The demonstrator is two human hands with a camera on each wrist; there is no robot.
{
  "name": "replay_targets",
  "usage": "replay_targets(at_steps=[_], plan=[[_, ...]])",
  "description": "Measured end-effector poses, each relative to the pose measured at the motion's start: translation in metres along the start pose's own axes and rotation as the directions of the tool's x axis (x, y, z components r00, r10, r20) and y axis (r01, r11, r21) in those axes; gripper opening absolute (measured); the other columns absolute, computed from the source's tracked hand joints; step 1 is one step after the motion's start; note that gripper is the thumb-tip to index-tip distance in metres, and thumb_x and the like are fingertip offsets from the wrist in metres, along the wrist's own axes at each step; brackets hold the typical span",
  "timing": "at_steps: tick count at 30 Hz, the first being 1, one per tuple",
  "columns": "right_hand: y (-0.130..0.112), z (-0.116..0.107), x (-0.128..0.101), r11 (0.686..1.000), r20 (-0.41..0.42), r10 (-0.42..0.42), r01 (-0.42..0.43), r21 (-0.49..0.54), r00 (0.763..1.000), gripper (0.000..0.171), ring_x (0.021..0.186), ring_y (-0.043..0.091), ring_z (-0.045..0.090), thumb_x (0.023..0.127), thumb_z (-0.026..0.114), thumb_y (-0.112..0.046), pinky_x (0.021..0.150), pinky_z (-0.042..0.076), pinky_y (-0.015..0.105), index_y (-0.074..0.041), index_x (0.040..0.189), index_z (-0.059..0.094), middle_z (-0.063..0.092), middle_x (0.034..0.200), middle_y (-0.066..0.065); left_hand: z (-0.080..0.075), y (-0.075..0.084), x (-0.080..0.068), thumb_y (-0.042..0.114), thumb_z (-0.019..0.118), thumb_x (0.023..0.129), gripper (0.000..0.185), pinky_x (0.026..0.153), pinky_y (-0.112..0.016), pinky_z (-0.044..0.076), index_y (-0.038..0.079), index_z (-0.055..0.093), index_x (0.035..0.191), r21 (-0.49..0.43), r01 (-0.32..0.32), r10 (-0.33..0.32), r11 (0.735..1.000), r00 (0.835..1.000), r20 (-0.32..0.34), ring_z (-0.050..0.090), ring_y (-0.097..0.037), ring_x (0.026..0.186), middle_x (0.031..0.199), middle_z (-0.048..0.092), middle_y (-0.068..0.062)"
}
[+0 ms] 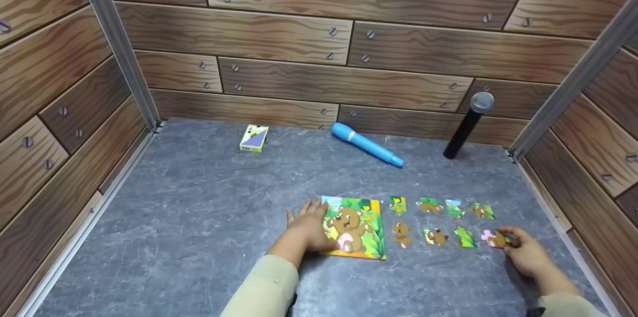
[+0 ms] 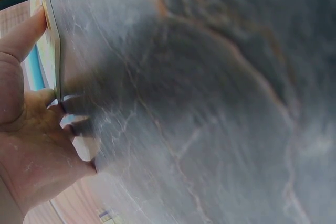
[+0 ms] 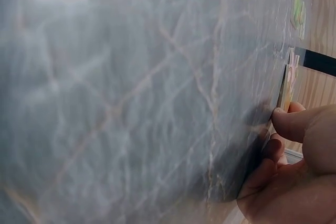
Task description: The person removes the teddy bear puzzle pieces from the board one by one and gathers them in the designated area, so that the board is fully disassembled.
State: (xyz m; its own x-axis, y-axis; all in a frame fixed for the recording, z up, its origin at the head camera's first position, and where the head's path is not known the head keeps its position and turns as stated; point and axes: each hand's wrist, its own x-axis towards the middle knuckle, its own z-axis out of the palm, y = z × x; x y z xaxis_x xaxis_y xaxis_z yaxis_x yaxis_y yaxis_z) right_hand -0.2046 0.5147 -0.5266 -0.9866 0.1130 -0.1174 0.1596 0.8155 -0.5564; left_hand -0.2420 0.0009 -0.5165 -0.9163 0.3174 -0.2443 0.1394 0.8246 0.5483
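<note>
Right hand pinches puzzle piece; head view alone shows microphone.

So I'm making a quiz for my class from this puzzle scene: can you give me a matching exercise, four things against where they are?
Things:
1. microphone
2. card box
3. left hand
4. right hand

Places:
A. on the puzzle board's left edge
B. leaning against the back wall, at right
C. at the pink puzzle piece, far right of the near row
D. lying on the table, back left

Pairs: 1-B, 2-D, 3-A, 4-C
</note>
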Motion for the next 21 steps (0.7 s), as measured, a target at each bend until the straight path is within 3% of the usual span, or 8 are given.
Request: replay_targets(at_steps=[3, 7, 21], plan=[[0.0002, 0.0000, -0.0001, 1.000, 0.001, -0.021, 0.021, -0.007, 1.000, 0.047, 0.107, 0.053, 0.056, 0.095, 0.059, 0.009, 0.091, 0.047, 0.063, 0.017, 0.139, 0.045, 0.054, 0.122, 0.045, -0.0001, -0.0002, -0.0005, 0.050, 0.088, 0.082, 0.108, 0.124, -0.072, 0.005, 0.012, 0.034, 0.167, 0.008, -0.002, 0.002, 1.000, 1.000, -0.002, 0.014, -0.035, 0.162, 0.175, 0.023, -0.010], [0.0007, -0.0001, -0.0007, 0.999, -0.002, -0.034, 0.034, -0.011, 0.999, 0.049, 0.107, 0.051, 0.056, 0.094, 0.058, 0.009, 0.089, 0.047, 0.060, 0.018, 0.140, 0.043, 0.055, 0.117, 0.042, -0.0011, 0.0004, -0.0014, 0.050, 0.088, 0.082, 0.108, 0.124, -0.072, 0.005, 0.012, 0.034, 0.167, 0.008, -0.005, 0.005, 1.000, 1.000, 0.000, 0.014, -0.036, 0.162, 0.175, 0.022, -0.010], [0.0004, 0.0008, -0.0010, 1.000, 0.014, 0.017, -0.016, -0.007, 1.000, 0.052, 0.113, 0.059, 0.053, 0.095, 0.056, 0.006, 0.095, 0.045, 0.070, 0.016, 0.143, 0.039, 0.051, 0.120, 0.048, -0.0001, -0.0002, 0.0002, 0.050, 0.089, 0.081, 0.109, 0.124, -0.072, 0.004, 0.011, 0.034, 0.167, 0.001, -0.003, 0.003, 1.000, 1.000, 0.003, 0.014, -0.036, 0.162, 0.175, 0.023, -0.011]])
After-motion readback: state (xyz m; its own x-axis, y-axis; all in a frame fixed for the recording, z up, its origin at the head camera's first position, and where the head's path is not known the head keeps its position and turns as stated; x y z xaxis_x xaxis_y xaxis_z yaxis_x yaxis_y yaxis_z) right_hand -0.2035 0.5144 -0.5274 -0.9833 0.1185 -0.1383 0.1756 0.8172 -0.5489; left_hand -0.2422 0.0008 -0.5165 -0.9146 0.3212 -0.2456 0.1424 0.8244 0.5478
